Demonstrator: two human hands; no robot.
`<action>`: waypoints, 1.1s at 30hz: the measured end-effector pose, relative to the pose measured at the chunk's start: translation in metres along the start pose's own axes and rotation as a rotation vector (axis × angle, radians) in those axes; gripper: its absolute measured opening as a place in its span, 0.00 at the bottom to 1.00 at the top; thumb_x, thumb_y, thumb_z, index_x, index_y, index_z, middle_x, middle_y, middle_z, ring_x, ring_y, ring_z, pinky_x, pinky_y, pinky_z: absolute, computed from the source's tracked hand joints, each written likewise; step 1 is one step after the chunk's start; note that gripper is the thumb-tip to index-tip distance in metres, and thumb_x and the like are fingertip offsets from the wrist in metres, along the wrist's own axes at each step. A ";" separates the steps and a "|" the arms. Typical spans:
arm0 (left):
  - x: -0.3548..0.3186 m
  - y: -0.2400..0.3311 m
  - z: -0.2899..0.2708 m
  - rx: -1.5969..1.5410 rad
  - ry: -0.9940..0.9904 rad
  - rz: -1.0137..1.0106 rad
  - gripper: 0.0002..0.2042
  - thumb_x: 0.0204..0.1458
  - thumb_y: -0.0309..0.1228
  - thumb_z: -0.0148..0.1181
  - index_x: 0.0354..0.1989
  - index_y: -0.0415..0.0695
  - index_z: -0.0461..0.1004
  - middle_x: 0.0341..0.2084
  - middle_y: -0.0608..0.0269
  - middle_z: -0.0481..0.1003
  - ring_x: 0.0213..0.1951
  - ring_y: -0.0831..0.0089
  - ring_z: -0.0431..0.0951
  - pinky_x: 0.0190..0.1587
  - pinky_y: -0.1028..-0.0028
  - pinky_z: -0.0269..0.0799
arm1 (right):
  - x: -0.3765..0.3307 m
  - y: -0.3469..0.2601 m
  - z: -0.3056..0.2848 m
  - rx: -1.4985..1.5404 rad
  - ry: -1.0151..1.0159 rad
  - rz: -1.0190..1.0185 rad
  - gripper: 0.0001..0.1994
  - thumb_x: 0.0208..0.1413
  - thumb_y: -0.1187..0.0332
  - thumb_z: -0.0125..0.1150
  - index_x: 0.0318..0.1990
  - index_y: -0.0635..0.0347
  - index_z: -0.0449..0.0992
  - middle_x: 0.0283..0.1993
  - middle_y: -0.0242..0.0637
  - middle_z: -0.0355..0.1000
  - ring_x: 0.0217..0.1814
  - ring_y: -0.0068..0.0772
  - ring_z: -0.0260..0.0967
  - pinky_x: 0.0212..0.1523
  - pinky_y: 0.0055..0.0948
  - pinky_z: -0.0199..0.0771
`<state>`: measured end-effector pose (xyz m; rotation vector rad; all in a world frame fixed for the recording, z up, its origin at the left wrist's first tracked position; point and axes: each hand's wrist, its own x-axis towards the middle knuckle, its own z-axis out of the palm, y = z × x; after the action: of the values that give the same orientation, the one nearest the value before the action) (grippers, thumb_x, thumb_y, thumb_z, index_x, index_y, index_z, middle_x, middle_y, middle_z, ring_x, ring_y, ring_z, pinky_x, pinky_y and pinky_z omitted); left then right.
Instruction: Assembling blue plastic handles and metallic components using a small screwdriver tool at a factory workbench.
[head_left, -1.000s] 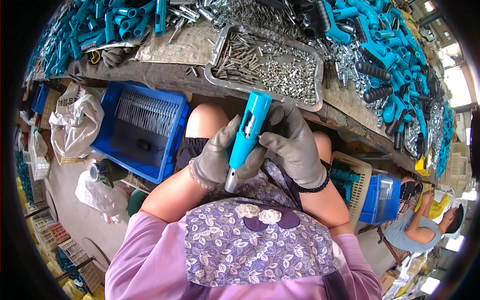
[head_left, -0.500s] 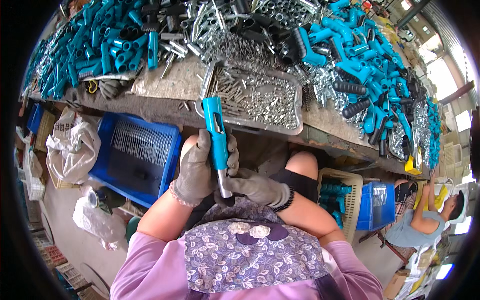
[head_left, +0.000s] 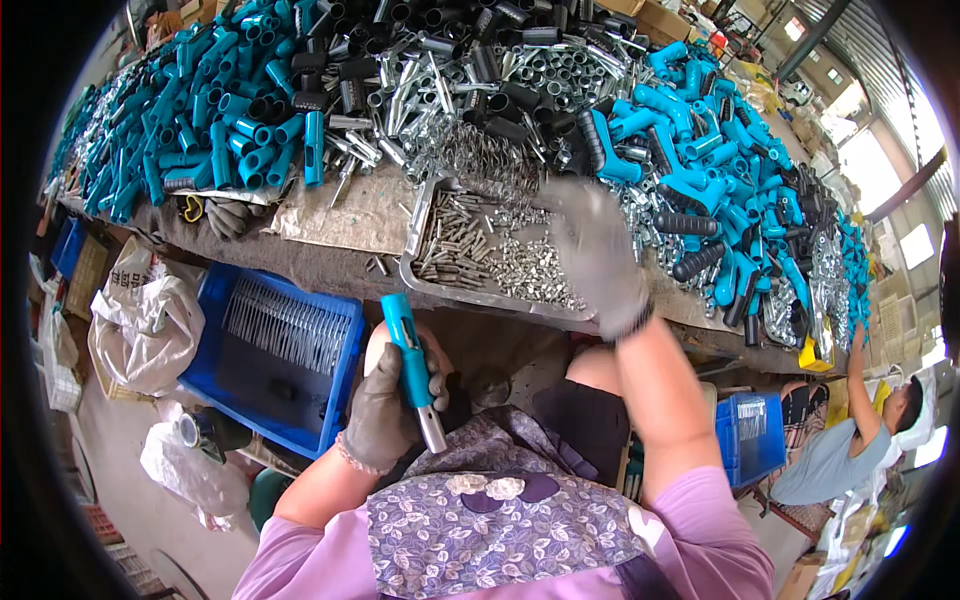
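My gloved left hand (head_left: 383,415) is closed around a teal tubular part (head_left: 408,350), held tilted above my lap. A bare silver tube (head_left: 432,430) sticks out of its lower end. My right hand (head_left: 597,250), also gloved, is stretched over the right part of a metal tray (head_left: 420,215) on the bench. Motion smears its fingers, so whether they hold anything does not show. In the tray lie thin metal pins (head_left: 455,240) on the left and small silver pieces (head_left: 535,270) on the right. A tangle of springs (head_left: 480,165) is heaped at the tray's far edge.
Teal tubes (head_left: 210,120) pile up on the bench's left, teal pistol-shaped handles (head_left: 700,130) on its right. Black and silver tubes lie between. A blue crate (head_left: 345,390) with metal rods stands below the bench at left. Another person (head_left: 845,455) sits at far right.
My right hand has left the teal part and reached forward and right over the tray. My left hand has lowered slightly, still gripping the part. The co-worker's arm has stretched toward the bench.
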<state>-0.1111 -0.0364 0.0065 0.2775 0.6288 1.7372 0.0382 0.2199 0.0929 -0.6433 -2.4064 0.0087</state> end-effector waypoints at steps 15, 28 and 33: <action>0.000 0.002 0.006 0.500 -0.085 -0.280 0.26 0.62 0.56 0.52 0.54 0.44 0.69 0.35 0.65 0.75 0.26 0.78 0.74 0.25 0.80 0.68 | -0.051 -0.005 -0.042 1.188 -0.097 0.549 0.23 0.53 0.79 0.60 0.58 0.69 0.69 0.51 0.36 0.73 0.50 0.24 0.71 0.54 0.26 0.70; 0.010 -0.026 0.038 0.777 -0.225 -0.481 0.28 0.57 0.54 0.62 0.51 0.40 0.71 0.32 0.69 0.74 0.29 0.82 0.74 0.32 0.80 0.70 | -0.127 -0.020 -0.048 1.346 -0.028 0.451 0.22 0.40 0.90 0.42 0.43 0.63 0.72 0.52 0.44 0.74 0.58 0.35 0.71 0.63 0.32 0.67; 0.017 -0.036 0.042 0.628 -0.270 -0.488 0.29 0.56 0.57 0.63 0.50 0.41 0.71 0.27 0.68 0.74 0.27 0.81 0.75 0.28 0.81 0.69 | -0.133 -0.055 -0.038 1.112 -0.087 0.200 0.27 0.41 0.87 0.43 0.53 0.64 0.72 0.59 0.48 0.70 0.64 0.41 0.69 0.66 0.33 0.64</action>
<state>-0.0647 -0.0040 0.0193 0.7165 0.9410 0.9809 0.1259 0.1056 0.0543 -0.3210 -1.9604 1.3534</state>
